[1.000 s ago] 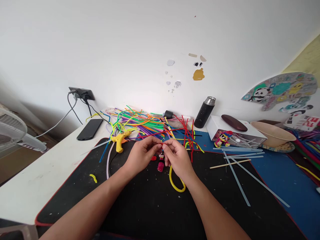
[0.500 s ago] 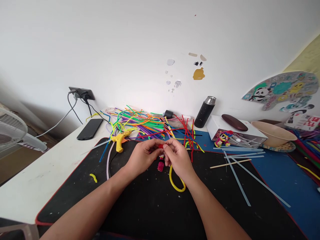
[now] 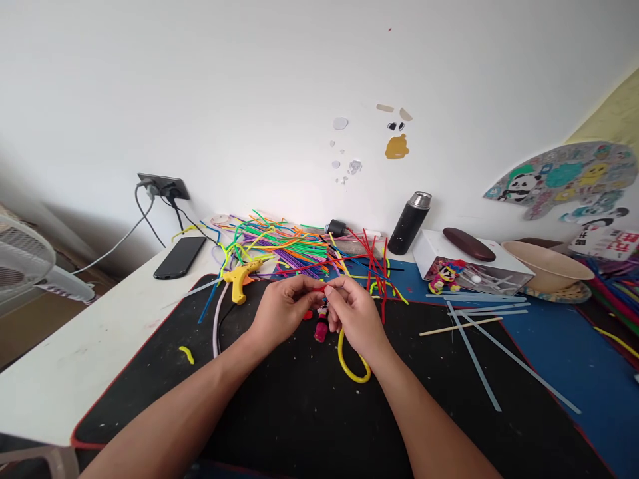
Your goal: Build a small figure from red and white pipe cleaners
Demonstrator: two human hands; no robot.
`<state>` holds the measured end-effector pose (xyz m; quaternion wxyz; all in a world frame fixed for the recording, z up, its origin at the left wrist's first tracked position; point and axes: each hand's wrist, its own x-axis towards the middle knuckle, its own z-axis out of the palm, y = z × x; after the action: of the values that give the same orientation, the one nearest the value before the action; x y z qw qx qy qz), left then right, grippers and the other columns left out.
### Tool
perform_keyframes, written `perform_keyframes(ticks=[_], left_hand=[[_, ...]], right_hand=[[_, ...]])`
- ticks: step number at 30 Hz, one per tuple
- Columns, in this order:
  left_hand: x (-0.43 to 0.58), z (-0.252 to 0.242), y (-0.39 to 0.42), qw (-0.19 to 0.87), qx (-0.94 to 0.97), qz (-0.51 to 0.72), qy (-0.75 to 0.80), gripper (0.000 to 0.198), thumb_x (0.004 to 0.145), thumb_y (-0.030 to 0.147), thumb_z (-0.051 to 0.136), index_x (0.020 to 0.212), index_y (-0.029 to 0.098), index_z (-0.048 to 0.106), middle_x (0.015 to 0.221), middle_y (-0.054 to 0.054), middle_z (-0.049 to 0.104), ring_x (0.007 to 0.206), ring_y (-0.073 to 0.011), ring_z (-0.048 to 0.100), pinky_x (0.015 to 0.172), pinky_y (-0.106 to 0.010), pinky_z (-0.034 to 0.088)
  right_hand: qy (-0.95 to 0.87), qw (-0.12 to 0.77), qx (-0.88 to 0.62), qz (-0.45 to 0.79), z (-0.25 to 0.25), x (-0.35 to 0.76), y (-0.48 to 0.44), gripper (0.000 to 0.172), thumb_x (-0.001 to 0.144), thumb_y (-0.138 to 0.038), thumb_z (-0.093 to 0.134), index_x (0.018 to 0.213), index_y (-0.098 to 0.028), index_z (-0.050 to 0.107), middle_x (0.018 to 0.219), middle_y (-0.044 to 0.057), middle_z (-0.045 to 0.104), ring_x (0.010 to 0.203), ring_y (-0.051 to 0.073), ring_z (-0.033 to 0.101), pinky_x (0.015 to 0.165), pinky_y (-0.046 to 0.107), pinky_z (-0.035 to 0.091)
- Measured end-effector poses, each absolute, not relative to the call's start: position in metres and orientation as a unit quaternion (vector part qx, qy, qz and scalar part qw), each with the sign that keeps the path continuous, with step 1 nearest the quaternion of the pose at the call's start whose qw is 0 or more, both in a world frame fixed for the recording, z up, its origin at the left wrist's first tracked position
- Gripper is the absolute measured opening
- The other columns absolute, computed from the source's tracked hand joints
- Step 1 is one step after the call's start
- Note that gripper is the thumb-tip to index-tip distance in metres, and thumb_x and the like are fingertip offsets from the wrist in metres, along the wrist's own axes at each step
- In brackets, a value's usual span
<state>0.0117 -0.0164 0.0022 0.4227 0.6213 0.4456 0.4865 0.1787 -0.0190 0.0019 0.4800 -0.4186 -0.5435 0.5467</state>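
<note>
Above the middle of the black mat, my left hand (image 3: pixel 283 311) and my right hand (image 3: pixel 353 311) meet fingertip to fingertip. Between them they pinch a small red piece (image 3: pixel 320 289), perhaps pipe cleaner; the fingers cover most of it. Just below lies a small magenta and dark figure part (image 3: pixel 322 327), its upper end partly hidden. A flat red bit (image 3: pixel 307 315) rests beside it, near my left fingers. From under my right hand a thick yellow loop (image 3: pixel 355 378) curves out onto the mat.
A yellow glue gun (image 3: pixel 241 279) and a phone (image 3: pixel 180 258) lie left. Behind my hands are piled colourful pipe cleaners (image 3: pixel 294 249). A black flask (image 3: pixel 410 224), a white box (image 3: pixel 424 256) with a small figure (image 3: pixel 446 275), and glue sticks (image 3: pixel 474 359) are on the right.
My left fingers have shifted slightly left and up, so the red piece shows as a thin strip between both hands. The flat red bit on the mat now shows more clearly.
</note>
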Motion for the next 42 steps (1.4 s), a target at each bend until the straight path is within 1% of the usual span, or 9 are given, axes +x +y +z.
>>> perform_keyframes(ticks=[7, 13, 18, 24, 26, 29, 32, 36, 42], left_hand=[[0.012, 0.003, -0.016, 0.396, 0.631, 0.488, 0.455, 0.012, 0.087, 0.029, 0.075, 0.093, 0.02, 0.081, 0.081, -0.004, 0.08, 0.072, -0.0215, 0.077, 0.07, -0.031, 0.064], [0.008, 0.004, -0.016, 0.309, 0.689, 0.463, 0.464, 0.01, 0.09, 0.026, 0.072, 0.094, 0.025, 0.082, 0.082, -0.003, 0.08, 0.075, -0.0209, 0.076, 0.073, -0.029, 0.059], [0.009, 0.004, -0.017, 0.263, 0.709, 0.459, 0.466, 0.013, 0.092, 0.022, 0.07, 0.095, 0.027, 0.082, 0.083, -0.003, 0.08, 0.076, -0.0205, 0.074, 0.074, -0.027, 0.055], [0.011, 0.001, -0.017, 0.215, 0.715, 0.482, 0.458, 0.013, 0.09, 0.021, 0.071, 0.096, 0.026, 0.082, 0.084, -0.002, 0.081, 0.075, -0.0192, 0.075, 0.072, -0.026, 0.057], [0.013, 0.0, -0.017, 0.241, 0.696, 0.501, 0.453, 0.012, 0.089, 0.021, 0.072, 0.095, 0.024, 0.081, 0.082, -0.002, 0.081, 0.072, -0.0186, 0.075, 0.07, -0.026, 0.058], [0.016, -0.002, -0.017, 0.349, 0.639, 0.525, 0.441, 0.011, 0.088, 0.026, 0.073, 0.094, 0.019, 0.079, 0.08, -0.002, 0.08, 0.07, -0.019, 0.076, 0.068, -0.028, 0.061], [0.019, -0.003, -0.017, 0.443, 0.577, 0.538, 0.426, 0.016, 0.084, 0.031, 0.077, 0.092, 0.017, 0.077, 0.078, -0.003, 0.079, 0.07, -0.0193, 0.077, 0.069, -0.029, 0.063], [0.021, -0.004, -0.014, 0.493, 0.532, 0.546, 0.42, 0.023, 0.078, 0.035, 0.083, 0.088, 0.015, 0.075, 0.072, -0.003, 0.077, 0.066, -0.0177, 0.075, 0.066, -0.028, 0.063], [0.021, -0.002, -0.01, 0.535, 0.518, 0.515, 0.425, 0.034, 0.073, 0.042, 0.089, 0.087, 0.014, 0.076, 0.075, -0.003, 0.078, 0.066, -0.0161, 0.073, 0.067, -0.027, 0.062]], right_hand=[[-0.545, 0.483, -0.41, 0.549, 0.002, 0.179, -0.019, 0.031, 0.09, -0.052, 0.067, 0.088, -0.022, 0.057, 0.05, -0.011, 0.047, 0.038, 0.01, 0.049, 0.041, 0.02, 0.04], [-0.535, 0.484, -0.393, 0.57, 0.002, 0.179, -0.019, 0.035, 0.089, -0.055, 0.069, 0.09, -0.022, 0.057, 0.052, -0.011, 0.05, 0.039, 0.01, 0.05, 0.041, 0.02, 0.041], [-0.513, 0.488, -0.384, 0.592, 0.001, 0.179, -0.018, 0.029, 0.091, -0.049, 0.068, 0.088, -0.022, 0.057, 0.049, -0.011, 0.048, 0.04, 0.01, 0.052, 0.041, 0.02, 0.039], [-0.47, 0.496, -0.378, 0.624, 0.002, 0.177, -0.02, 0.023, 0.088, -0.042, 0.069, 0.088, -0.022, 0.057, 0.048, -0.012, 0.046, 0.038, 0.01, 0.051, 0.039, 0.019, 0.037], [-0.46, 0.5, -0.371, 0.633, 0.003, 0.177, -0.02, 0.024, 0.088, -0.043, 0.069, 0.088, -0.022, 0.057, 0.048, -0.012, 0.046, 0.037, 0.01, 0.05, 0.039, 0.019, 0.037], [-0.443, 0.505, -0.356, 0.649, 0.003, 0.177, -0.02, 0.026, 0.087, -0.043, 0.071, 0.087, -0.022, 0.055, 0.049, -0.012, 0.046, 0.037, 0.009, 0.049, 0.039, 0.019, 0.036], [-0.43, 0.508, -0.345, 0.662, 0.002, 0.176, -0.02, 0.026, 0.087, -0.042, 0.071, 0.085, -0.022, 0.053, 0.05, -0.012, 0.045, 0.037, 0.009, 0.048, 0.039, 0.019, 0.035], [-0.438, 0.513, -0.35, 0.65, -0.002, 0.173, -0.019, 0.026, 0.088, -0.042, 0.07, 0.086, -0.023, 0.052, 0.048, -0.013, 0.043, 0.036, 0.009, 0.047, 0.038, 0.019, 0.035], [-0.461, 0.512, -0.384, 0.615, -0.006, 0.173, -0.018, 0.025, 0.088, -0.041, 0.068, 0.083, -0.023, 0.052, 0.046, -0.015, 0.037, 0.033, 0.008, 0.045, 0.037, 0.019, 0.034]])
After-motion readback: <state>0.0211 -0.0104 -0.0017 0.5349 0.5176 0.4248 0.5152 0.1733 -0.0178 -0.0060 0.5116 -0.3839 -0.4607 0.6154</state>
